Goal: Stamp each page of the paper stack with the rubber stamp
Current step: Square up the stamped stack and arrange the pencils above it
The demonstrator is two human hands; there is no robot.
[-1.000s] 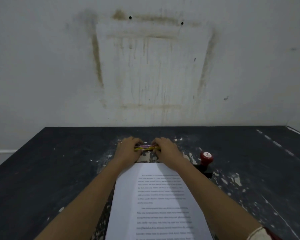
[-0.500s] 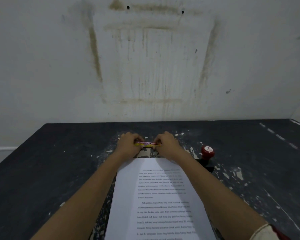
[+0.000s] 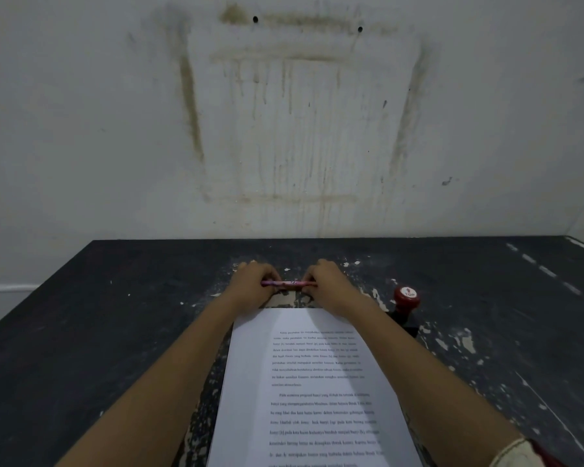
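Head: left hand [image 3: 253, 287] and right hand [image 3: 331, 288] pinch a pen [image 3: 289, 283] beyond text-printed paper stack [image 3: 312, 382].

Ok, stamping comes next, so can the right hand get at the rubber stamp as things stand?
Probably yes, once it lets go: the right hand grips the pink stick with the left hand, but the rubber stamp stands upright just right of that wrist, with nothing between.
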